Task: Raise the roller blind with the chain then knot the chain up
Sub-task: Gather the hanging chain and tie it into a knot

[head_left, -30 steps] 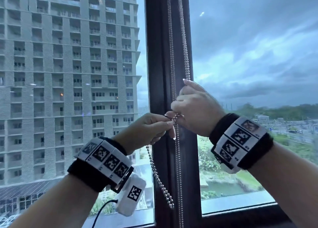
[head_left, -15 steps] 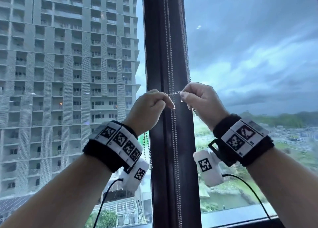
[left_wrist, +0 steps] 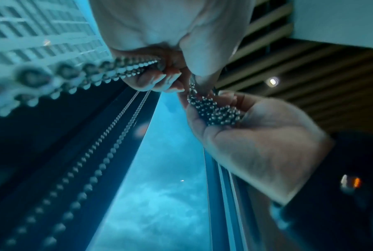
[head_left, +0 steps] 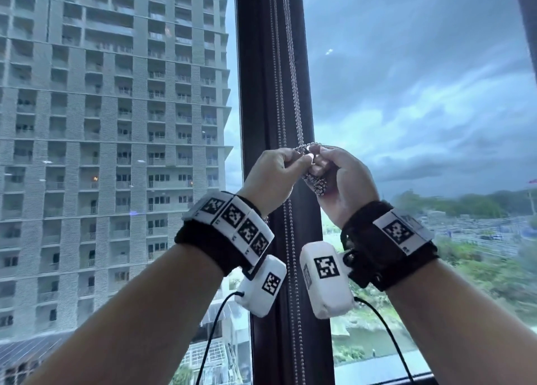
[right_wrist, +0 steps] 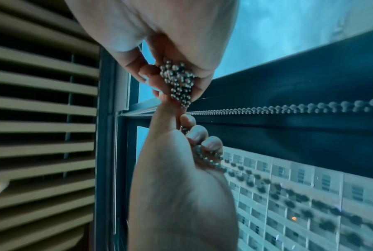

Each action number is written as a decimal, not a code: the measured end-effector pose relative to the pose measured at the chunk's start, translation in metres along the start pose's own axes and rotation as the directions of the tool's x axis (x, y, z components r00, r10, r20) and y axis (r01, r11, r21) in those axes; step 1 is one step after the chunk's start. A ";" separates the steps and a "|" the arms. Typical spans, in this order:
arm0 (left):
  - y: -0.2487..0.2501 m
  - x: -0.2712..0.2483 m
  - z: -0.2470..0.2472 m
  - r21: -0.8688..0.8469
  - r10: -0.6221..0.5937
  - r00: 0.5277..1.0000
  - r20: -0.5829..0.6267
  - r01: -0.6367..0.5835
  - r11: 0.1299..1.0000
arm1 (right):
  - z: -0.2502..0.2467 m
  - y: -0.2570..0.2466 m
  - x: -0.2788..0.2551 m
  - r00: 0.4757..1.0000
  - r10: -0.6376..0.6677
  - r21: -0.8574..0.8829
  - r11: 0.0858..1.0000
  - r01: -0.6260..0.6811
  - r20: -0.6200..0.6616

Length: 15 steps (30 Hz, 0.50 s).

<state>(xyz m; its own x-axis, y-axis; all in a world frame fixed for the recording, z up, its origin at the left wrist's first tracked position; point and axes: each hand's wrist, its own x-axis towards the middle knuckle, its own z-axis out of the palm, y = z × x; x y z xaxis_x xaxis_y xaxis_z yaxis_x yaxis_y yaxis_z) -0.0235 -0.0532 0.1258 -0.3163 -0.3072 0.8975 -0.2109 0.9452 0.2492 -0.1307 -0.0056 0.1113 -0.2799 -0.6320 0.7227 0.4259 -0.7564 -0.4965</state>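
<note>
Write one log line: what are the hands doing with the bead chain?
stage: knotting | left hand: grips chain | right hand: holds bunched beads | knot: unfinished

Silver bead chain [head_left: 291, 73], dk brown frame [head_left: 258, 94]

Behind the grip, a dark upright window post [head_left: 261, 94], running from well above the grip to far below it, with a glass pane [head_left: 406, 79] on either side. Against its face, thin strands of bead chain [head_left: 294, 100]: hanging straight down into the grip from above, close together and near the post's right edge. Below the grip, two more strands dropping straight along the same face, out past the lower edge of the head view.
</note>
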 end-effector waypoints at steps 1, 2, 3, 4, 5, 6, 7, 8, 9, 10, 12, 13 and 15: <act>0.001 -0.001 0.001 -0.074 -0.029 1.000 -0.005 0.028 0.997 | 0.000 0.000 0.000 1.000 0.017 0.018 1.000 -0.017 -0.024; 0.002 -0.002 0.001 -0.154 -0.068 0.998 0.004 0.068 0.986 | 0.000 0.000 -0.001 0.998 0.026 0.031 0.999 -0.025 -0.056; 0.004 -0.003 0.002 -0.224 -0.110 0.994 0.025 0.113 0.968 | 0.000 0.000 -0.001 0.996 0.025 0.039 0.999 -0.021 -0.089; 0.005 -0.004 0.004 -0.267 -0.148 0.988 0.050 0.156 0.951 | 0.001 -0.001 -0.001 0.994 0.008 0.028 1.000 -0.005 -0.113; 0.005 -0.005 0.005 -0.286 -0.169 0.984 0.065 0.180 0.941 | 0.002 -0.001 -0.001 0.992 -0.031 -0.030 0.999 0.028 -0.123; 0.004 -0.006 0.006 -0.304 -0.175 0.982 0.066 0.187 0.934 | 0.003 -0.001 0.000 0.988 -0.088 -0.129 0.989 0.072 -0.126; 0.003 -0.006 0.007 -0.333 -0.172 0.983 0.057 0.181 0.925 | 0.004 -0.001 0.001 0.981 -0.153 -0.252 0.960 0.119 -0.118; 0.002 -0.007 0.008 -0.365 -0.172 0.984 0.037 0.174 0.915 | 0.005 -0.001 0.001 0.972 -0.213 -0.370 0.915 0.162 -0.101; 0.002 -0.008 0.007 -0.387 -0.177 0.984 0.009 0.167 0.907 | 0.005 -0.001 0.001 0.961 -0.265 -0.474 0.858 0.197 -0.079; 0.002 -0.009 0.006 -0.398 -0.185 0.983 -0.012 0.165 0.903 | 0.004 -0.001 0.001 0.949 -0.311 -0.569 0.791 0.226 -0.055; 0.001 -0.009 0.004 -0.406 -0.201 0.979 0.015 0.190 0.894 | -0.003 0.003 0.004 0.930 -0.367 -0.759 0.600 0.254 0.021; 0.003 -0.009 0.004 -0.414 -0.211 0.976 0.060 0.216 0.884 | -0.006 0.005 0.007 0.931 -0.358 -0.820 0.512 0.257 0.068; 0.008 -0.009 0.002 -0.445 -0.239 0.961 0.141 0.277 0.852 | -0.004 0.008 0.007 0.948 -0.287 -0.858 0.446 0.257 0.134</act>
<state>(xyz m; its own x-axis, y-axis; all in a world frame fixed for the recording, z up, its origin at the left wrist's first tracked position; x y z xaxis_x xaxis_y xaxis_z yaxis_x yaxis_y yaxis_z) -0.0241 -0.0429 0.1190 -0.3839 -0.5363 0.7517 0.1444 0.7692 0.6225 -0.1332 -0.0168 0.1106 -0.2721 -0.3594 0.8926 -0.6198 -0.6441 -0.4483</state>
